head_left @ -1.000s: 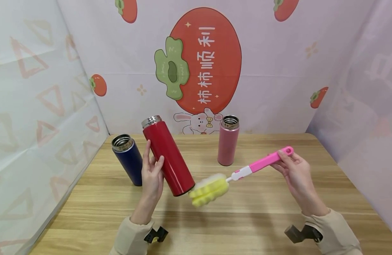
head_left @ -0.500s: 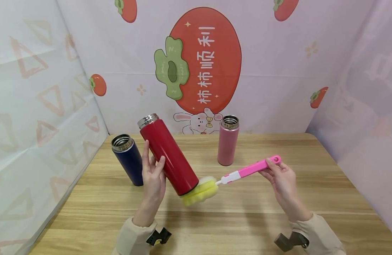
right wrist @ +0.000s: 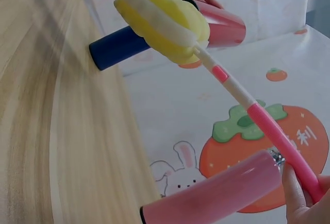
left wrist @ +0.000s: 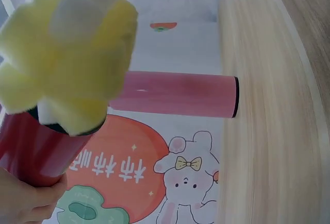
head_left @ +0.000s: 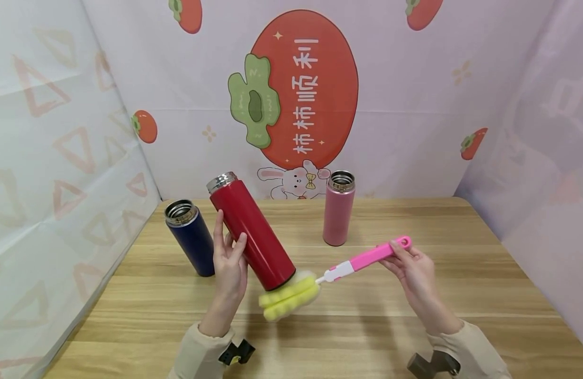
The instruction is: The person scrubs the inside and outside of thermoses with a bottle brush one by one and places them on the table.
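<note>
My left hand [head_left: 229, 268] grips a red thermos bottle [head_left: 253, 231] by its side, tilted with its open steel mouth up and to the left. A bottle brush [head_left: 290, 298] with a yellow and white sponge head is at the bottle's dark base. By the pink end of its handle [head_left: 369, 257], my right hand [head_left: 414, 273] pinches the brush between thumb and fingers. In the left wrist view, the sponge head [left wrist: 72, 54] covers much of the red bottle's base. The right wrist view shows the whole brush, its handle [right wrist: 281, 141] running down to my fingers.
A navy blue thermos [head_left: 193, 239], lidless, stands left of my left hand. Farther back, an open pink thermos [head_left: 339, 213] stands on the wooden table [head_left: 414, 221]. A printed cloth backdrop [head_left: 405, 131] rises behind the table, with pale cloth at both sides.
My right hand and the brush have come left and a little down, so the sponge head moved from beside the red bottle's base to beneath it. The red bottle shifted only slightly.
</note>
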The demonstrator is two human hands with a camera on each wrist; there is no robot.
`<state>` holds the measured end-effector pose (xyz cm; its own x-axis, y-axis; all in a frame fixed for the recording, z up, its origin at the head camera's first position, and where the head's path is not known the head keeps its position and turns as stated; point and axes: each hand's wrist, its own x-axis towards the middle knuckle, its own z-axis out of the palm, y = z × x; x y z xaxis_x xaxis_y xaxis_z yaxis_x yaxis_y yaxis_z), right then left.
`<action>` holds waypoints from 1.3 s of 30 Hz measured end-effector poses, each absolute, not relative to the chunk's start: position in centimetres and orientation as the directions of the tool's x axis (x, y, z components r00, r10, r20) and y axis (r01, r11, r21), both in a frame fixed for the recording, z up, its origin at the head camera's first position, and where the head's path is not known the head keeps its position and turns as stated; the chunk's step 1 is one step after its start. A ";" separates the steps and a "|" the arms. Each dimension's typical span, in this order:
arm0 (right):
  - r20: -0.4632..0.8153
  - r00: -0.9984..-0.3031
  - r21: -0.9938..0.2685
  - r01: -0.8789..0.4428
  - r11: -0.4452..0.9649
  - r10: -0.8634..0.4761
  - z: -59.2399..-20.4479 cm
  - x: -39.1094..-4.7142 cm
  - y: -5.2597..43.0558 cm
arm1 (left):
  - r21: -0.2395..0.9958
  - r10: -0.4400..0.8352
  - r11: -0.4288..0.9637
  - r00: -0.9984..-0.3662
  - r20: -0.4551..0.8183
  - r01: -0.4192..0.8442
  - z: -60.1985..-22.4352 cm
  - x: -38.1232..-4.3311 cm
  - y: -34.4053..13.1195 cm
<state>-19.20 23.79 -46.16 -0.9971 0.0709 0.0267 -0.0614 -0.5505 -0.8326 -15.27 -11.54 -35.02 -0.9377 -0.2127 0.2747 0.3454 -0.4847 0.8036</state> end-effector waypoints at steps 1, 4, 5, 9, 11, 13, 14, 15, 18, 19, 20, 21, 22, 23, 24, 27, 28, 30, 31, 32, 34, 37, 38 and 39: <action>0.017 -0.996 -0.839 -0.064 -0.541 0.091 -46.9 -19.6 24.2 | 0.807 -0.212 -0.481 -0.939 0.272 0.343 -35.1 -15.3 -11.6; 0.016 -0.991 -0.834 -0.084 -0.545 0.129 -48.5 -20.3 25.4 | 0.814 -0.213 -0.475 -0.941 0.263 0.335 -35.2 -15.3 -11.6; 0.027 -0.991 -0.836 -0.096 -0.541 0.134 -48.7 -20.4 25.7 | 0.816 -0.214 -0.472 -0.941 0.261 0.334 -35.2 -15.3 -11.7; 0.042 -0.990 -0.839 -0.109 -0.533 0.135 -46.6 -19.4 25.8 | 0.822 -0.209 -0.464 -0.943 0.259 0.329 -35.4 -15.4 -11.8; 0.030 -0.990 -0.854 -0.098 -0.511 0.140 -43.8 -18.0 24.9 | 0.824 -0.208 -0.460 -0.942 0.262 0.330 -35.4 -15.3 -11.9; 0.013 -0.990 -0.843 -0.086 -0.532 0.140 -40.8 -16.5 23.8 | 0.824 -0.206 -0.460 -0.943 0.263 0.330 -35.3 -15.3 -11.9; 0.013 -0.989 -0.832 -0.093 -0.548 0.147 -39.7 -15.9 23.3 | 0.823 -0.205 -0.462 -0.943 0.263 0.330 -35.3 -15.2 -12.0; 0.010 -0.990 -0.825 -0.089 -0.558 0.143 -38.6 -15.3 22.9 | 0.823 -0.205 -0.463 -0.943 0.262 0.329 -35.3 -15.2 -12.0; 0.001 -0.987 -0.832 -0.089 -0.548 0.159 -36.5 -14.3 22.3 | 0.821 -0.202 -0.471 -0.945 0.257 0.323 -35.3 -15.1 -12.1; 0.028 -0.990 -0.806 -0.103 -0.583 0.137 -37.7 -15.1 23.0 | 0.821 -0.201 -0.472 -0.946 0.256 0.322 -35.3 -15.0 -12.2; 0.053 -0.990 -0.796 -0.121 -0.593 0.131 -38.2 -15.3 23.4 | 0.821 -0.199 -0.473 -0.946 0.255 0.321 -35.2 -15.0 -12.2; 0.065 -0.989 -0.800 -0.132 -0.585 0.134 -38.3 -15.4 23.5 | 0.821 -0.196 -0.473 -0.947 0.255 0.319 -35.2 -14.9 -12.2; 0.070 -0.989 -0.802 -0.135 -0.581 0.134 -38.5 -15.6 23.8 | 0.823 -0.194 -0.471 -0.947 0.254 0.317 -35.2 -14.9 -12.3; 0.071 -0.988 -0.800 -0.139 -0.584 0.137 -38.7 -15.8 24.0 | 0.823 -0.192 -0.471 -0.948 0.255 0.317 -35.2 -14.8 -12.3; 0.069 -0.988 -0.794 -0.139 -0.591 0.139 -38.9 -16.0 24.2 | 0.822 -0.192 -0.472 -0.947 0.256 0.318 -35.1 -14.8 -12.3; 0.029 -0.985 -0.830 -0.118 -0.546 0.169 -38.3 -15.8 24.2 | 0.820 -0.190 -0.475 -0.947 0.258 0.319 -35.0 -14.6 -12.3; 0.042 -0.984 -0.829 -0.131 -0.543 0.173 -38.9 -16.2 24.5 | 0.819 -0.190 -0.477 -0.947 0.259 0.319 -35.0 -14.6 -12.3; 0.033 -0.984 -0.843 -0.122 -0.525 0.176 -39.3 -16.6 24.7 | 0.815 -0.187 -0.482 -0.947 0.261 0.320 -34.8 -14.5 -12.2; 0.067 -0.984 -0.832 -0.147 -0.534 0.167 -39.8 -16.9 24.9 | 0.815 -0.186 -0.484 -0.947 0.262 0.320 -34.8 -14.4 -12.2; 0.074 -0.983 -0.828 -0.154 -0.539 0.167 -39.6 -16.8 24.6 | 0.811 -0.186 -0.489 -0.946 0.265 0.323 -34.7 -14.4 -12.1; 0.067 -0.982 -0.827 -0.155 -0.541 0.179 -38.1 -16.0 23.5 | 0.803 -0.186 -0.498 -0.944 0.271 0.328 -34.6 -14.3 -11.9; 0.069 -0.981 -0.827 -0.159 -0.540 0.182 -38.2 -16.2 23.0 | 0.795 -0.187 -0.506 -0.942 0.277 0.334 -34.5 -14.3 -11.6; 0.070 -0.980 -0.839 -0.159 -0.521 0.186 -38.4 -16.4 22.9 | 0.792 -0.189 -0.509 -0.942 0.279 0.337 -34.5 -14.3 -11.5; 0.082 -0.979 -0.839 -0.170 -0.517 0.189 -39.3 -17.0 23.3 | 0.793 -0.189 -0.507 -0.942 0.279 0.337 -34.4 -14.3 -11.5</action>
<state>-16.97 23.30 -39.34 -0.9786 0.1889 0.0821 -0.1702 -0.5168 -0.8390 -14.29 -11.47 -34.42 -0.9415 -0.1894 0.2788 0.3369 -0.5071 0.7933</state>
